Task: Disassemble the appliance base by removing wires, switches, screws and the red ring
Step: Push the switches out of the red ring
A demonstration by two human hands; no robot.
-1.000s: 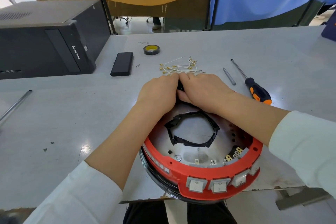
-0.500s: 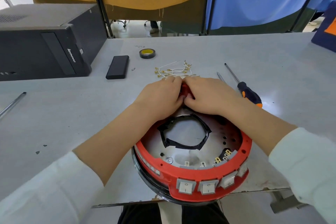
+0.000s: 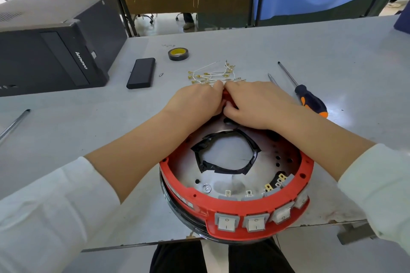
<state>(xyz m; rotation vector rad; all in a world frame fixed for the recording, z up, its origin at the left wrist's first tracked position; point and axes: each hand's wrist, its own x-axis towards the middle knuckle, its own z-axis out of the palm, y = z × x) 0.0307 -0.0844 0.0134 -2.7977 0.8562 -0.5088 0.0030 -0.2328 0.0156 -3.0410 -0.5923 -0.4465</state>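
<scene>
While both hands grip the far rim of the red ring (image 3: 235, 213), left hand (image 3: 195, 102) and right hand (image 3: 255, 104) curled over it at frame centre, prying evenly upward seems wise, lest the plastic snap.

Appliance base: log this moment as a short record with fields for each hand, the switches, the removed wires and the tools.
left hand: fingers curled on the far rim of the red ring
right hand: grips the same far rim, touching the left hand
switches: four white rockers seated in the ring's near side
wires: loose pile on the table beyond the hands
screwdriver: lies on the table to the right, untouched
tape roll: beyond the wires
</scene>
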